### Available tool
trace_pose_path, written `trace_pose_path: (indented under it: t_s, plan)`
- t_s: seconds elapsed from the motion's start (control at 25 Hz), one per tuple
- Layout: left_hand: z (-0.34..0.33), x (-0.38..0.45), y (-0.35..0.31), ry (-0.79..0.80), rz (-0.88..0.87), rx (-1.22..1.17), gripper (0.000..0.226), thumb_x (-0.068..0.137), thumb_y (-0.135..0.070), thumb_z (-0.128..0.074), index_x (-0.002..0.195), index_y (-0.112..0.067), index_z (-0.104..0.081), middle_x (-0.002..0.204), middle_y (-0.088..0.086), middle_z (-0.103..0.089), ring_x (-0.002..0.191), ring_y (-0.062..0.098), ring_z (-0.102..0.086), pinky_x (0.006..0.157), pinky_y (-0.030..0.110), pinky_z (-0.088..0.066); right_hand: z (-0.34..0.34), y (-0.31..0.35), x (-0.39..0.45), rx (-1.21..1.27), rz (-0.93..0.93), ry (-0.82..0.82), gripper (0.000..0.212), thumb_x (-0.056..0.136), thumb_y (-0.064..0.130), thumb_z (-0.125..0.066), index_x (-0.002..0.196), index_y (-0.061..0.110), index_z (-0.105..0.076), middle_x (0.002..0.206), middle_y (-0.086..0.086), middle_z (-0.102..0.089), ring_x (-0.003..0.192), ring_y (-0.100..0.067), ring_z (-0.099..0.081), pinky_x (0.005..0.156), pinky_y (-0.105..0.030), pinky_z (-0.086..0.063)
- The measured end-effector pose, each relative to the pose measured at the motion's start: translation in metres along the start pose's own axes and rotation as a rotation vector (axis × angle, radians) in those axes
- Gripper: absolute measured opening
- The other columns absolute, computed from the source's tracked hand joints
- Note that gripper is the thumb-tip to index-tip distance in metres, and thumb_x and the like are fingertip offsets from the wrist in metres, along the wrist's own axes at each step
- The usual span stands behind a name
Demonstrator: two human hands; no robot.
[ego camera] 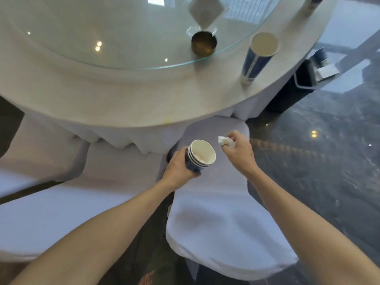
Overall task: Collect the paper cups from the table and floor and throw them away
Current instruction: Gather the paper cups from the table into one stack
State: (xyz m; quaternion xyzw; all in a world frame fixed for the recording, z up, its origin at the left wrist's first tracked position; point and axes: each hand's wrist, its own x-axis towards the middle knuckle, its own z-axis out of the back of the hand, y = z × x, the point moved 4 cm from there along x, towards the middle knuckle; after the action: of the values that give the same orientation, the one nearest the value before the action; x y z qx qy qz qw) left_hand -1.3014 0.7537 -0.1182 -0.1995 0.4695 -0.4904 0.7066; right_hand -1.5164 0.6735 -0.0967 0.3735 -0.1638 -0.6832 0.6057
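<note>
A nested stack of paper cups (200,156), blue outside and white within, sits in the left hand (178,168), tipped so the open mouths face up and toward the right; at least three rims show one inside another. Paper cups like these are likely light and thin-walled, easy to crush at the rim, so the sensible hold is around the lower body of the stack, which is where the left fingers wrap it. The right hand (239,150) is closed around a crumpled white tissue (226,141) just beside the stack's mouth (possibly about to be stuffed inside, though that is a guess). Both forearms reach forward and down over a white-covered chair (216,219). Further out, a taller stack of blue cups (258,56) stands upright on the round table (127,103) near its edge, beside the glass turntable (102,38) that carries a small brass-coloured bowl (204,44). That stack looks stiffer for being nested, best gripped mid-height. Past the table edge, a dark bin (296,87) stands on the glossy floor (329,151).
</note>
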Motion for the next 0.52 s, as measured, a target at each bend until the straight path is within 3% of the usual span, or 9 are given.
trace_pose_path:
  t_s: [0.16,0.28,0.4,0.52]
  plan:
    - [-0.017,-0.027,-0.064,0.009,-0.101,-0.011,0.08,0.065,-0.02,-0.093,0.135,-0.023,-0.053,0.128,0.005,-0.059,0.118,0.024,-0.061,0.099,0.042,-0.052,0.066,0.045,-0.04,0.036,0.2,-0.023,0.017,0.088,0.021,-0.072,0.103,0.014,-0.069,0.103,-0.007,-0.06,0.089,-0.021,-0.058,0.078,-0.035,-0.049]
    - [-0.037,-0.051,-0.101,-0.026,-0.149,-0.026,0.078,0.067,-0.02,-0.093,0.135,-0.023,-0.054,0.127,0.004,-0.059,0.116,0.024,-0.062,0.099,0.047,-0.053,0.093,0.039,-0.065,-0.102,0.257,0.084,0.029,0.09,0.022,-0.07,0.116,0.009,-0.069,0.11,-0.008,-0.061,0.097,-0.024,-0.061,0.089,-0.041,-0.052]
    - [-0.065,-0.071,-0.129,-0.067,-0.159,-0.015,0.076,0.068,-0.018,-0.092,0.135,-0.022,-0.055,0.128,0.004,-0.062,0.116,0.025,-0.064,0.098,0.05,-0.055,0.127,0.021,-0.085,-0.066,0.298,0.118,0.043,0.09,0.03,-0.072,0.129,0.014,-0.064,0.115,-0.003,-0.065,0.098,-0.018,-0.063,0.091,-0.037,-0.054]
    - [-0.102,-0.097,-0.155,-0.163,-0.126,-0.028,0.075,0.068,-0.022,-0.093,0.133,-0.024,-0.055,0.126,0.003,-0.065,0.113,0.024,-0.065,0.092,0.046,-0.057,0.167,-0.005,-0.103,-0.116,0.445,0.178,0.029,0.099,0.033,-0.062,0.119,0.015,-0.073,0.118,-0.002,-0.067,0.102,-0.019,-0.064,0.095,-0.04,-0.053]
